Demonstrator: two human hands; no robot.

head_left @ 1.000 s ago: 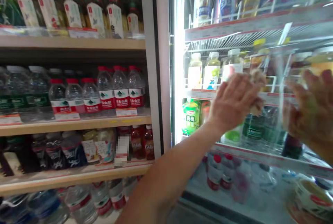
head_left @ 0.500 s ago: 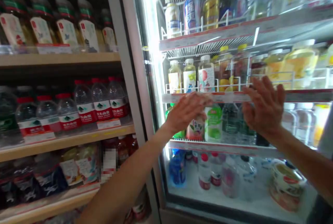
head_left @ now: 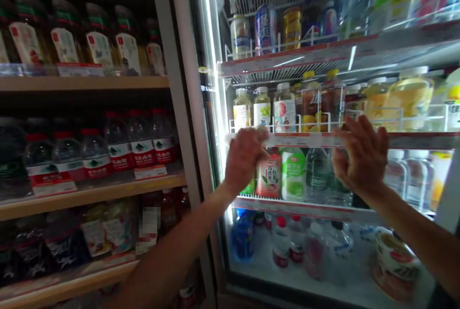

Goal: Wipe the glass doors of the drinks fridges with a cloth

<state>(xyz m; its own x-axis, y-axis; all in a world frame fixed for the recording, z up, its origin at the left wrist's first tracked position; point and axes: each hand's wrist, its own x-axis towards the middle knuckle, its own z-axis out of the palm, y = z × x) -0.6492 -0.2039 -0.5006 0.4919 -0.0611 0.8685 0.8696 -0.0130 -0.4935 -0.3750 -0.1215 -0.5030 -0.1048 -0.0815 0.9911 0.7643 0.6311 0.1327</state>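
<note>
Head view: smudged, reflective cooler door [head_left: 316,261].

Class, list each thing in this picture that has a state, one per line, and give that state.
Left hand: raised against the cooler glass, holding what looks like a cloth.
Right hand: fingers spread, flat at the glass, holding nothing.
Cooler: lit inside; door open or shut cannot be told.
Red-label bottle: upright, capped.
Water bottles: upright on the open shelf, capped.
</note>
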